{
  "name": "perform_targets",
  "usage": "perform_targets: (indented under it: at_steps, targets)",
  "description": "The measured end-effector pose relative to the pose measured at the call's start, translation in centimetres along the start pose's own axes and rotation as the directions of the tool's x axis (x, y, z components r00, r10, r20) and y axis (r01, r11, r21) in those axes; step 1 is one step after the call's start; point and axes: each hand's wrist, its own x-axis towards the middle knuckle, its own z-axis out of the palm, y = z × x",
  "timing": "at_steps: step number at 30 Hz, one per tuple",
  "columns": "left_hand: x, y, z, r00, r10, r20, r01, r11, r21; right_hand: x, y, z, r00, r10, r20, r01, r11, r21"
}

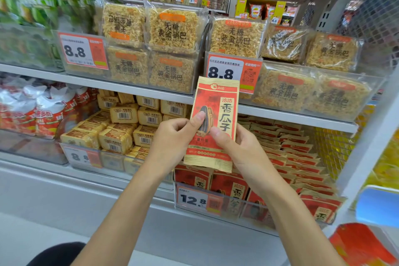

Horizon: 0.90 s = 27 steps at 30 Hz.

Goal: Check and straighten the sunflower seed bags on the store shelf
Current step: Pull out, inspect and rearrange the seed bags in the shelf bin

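While the person stands facing the store shelf, both bare hands hold one red and tan paper sunflower seed bag (217, 101) upright in the air, its printed face towards them. The left hand (172, 138) has its grip clamped on the bag's left edge, thumb pressed on the front over the drawn seed and fingers curled behind. The right hand (239, 151) pinches the lower right part the same way, thumb on the front, its grip closed on the paper too. The bag's top edge overlaps the orange and white 8.8 price tag (224, 71) on the shelf above. Its bottom edge hangs just over the stocked seed bags (291, 153), matching red packets that lie in overlapping rows on the lower shelf. A few stand at the front behind a clear plastic lip (244, 211) that carries a 12.8 price label (193, 198). Left of them sit tan wrapped blocks with barcodes (124, 115). Above, clear packs of golden rice crust (172, 28) fill transparent bins.
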Motion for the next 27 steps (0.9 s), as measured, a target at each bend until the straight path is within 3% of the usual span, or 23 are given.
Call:
perform_targets:
  at_steps: [3, 7, 9, 11, 12, 13, 15, 17, 21, 27]
  targets:
    - [0.0, 0.1, 0.1, 1.000, 0.008, -0.026, -0.009, 1.000, -0.015, -0.1, 0.1, -0.7, 0.995, 0.004, 0.101, -0.002, 1.000, -0.021]
    - [-0.1, -0.2, 0.5, 0.993, 0.041, -0.113, -0.033, 0.997, 0.067, -0.2, -0.1, -0.9, 0.998, -0.005, 0.063, 0.010, 0.997, -0.077]
    - [-0.3, 0.0, 0.6, 0.954, 0.183, -0.236, -0.092, 0.932, 0.349, -0.4, -0.2, -0.5, 0.999, -0.044, -0.014, 0.040, 0.978, -0.203]
    - [-0.3, 0.5, 0.5, 0.905, 0.363, -0.222, -0.203, 0.827, 0.525, -0.7, -0.6, 0.1, 0.986, -0.159, -0.046, 0.133, 0.927, -0.351]
    - [-0.3, 0.5, 0.5, 0.912, 0.377, -0.164, -0.267, 0.846, 0.462, -0.8, -0.7, 0.5, 0.977, -0.213, -0.016, 0.188, 0.895, -0.404]
    - [-0.5, 0.8, 0.6, 0.936, 0.339, -0.096, -0.299, 0.909, 0.289, -1.0, -0.9, 0.8, 0.970, -0.242, 0.027, 0.228, 0.866, -0.445]
    - [-1.1, 1.6, 1.0, 0.980, 0.199, 0.023, -0.195, 0.973, -0.124, -1.0, -1.1, 1.0, 0.961, -0.260, 0.094, 0.272, 0.830, -0.486]
    - [-1.4, 2.1, 1.1, 0.991, 0.118, 0.056, -0.093, 0.940, -0.329, -1.0, -1.1, 0.9, 0.953, -0.288, 0.092, 0.300, 0.857, -0.420]
    - [-1.2, 2.0, 1.1, 0.999, 0.052, 0.001, -0.048, 0.929, -0.367, -0.6, -1.0, 0.2, 0.973, -0.224, 0.060, 0.230, 0.961, -0.154]
    - [-0.7, 1.4, 1.1, 0.998, 0.058, -0.023, -0.063, 0.931, -0.360, -0.4, -0.5, 0.6, 0.982, -0.184, 0.035, 0.187, 0.975, -0.116]
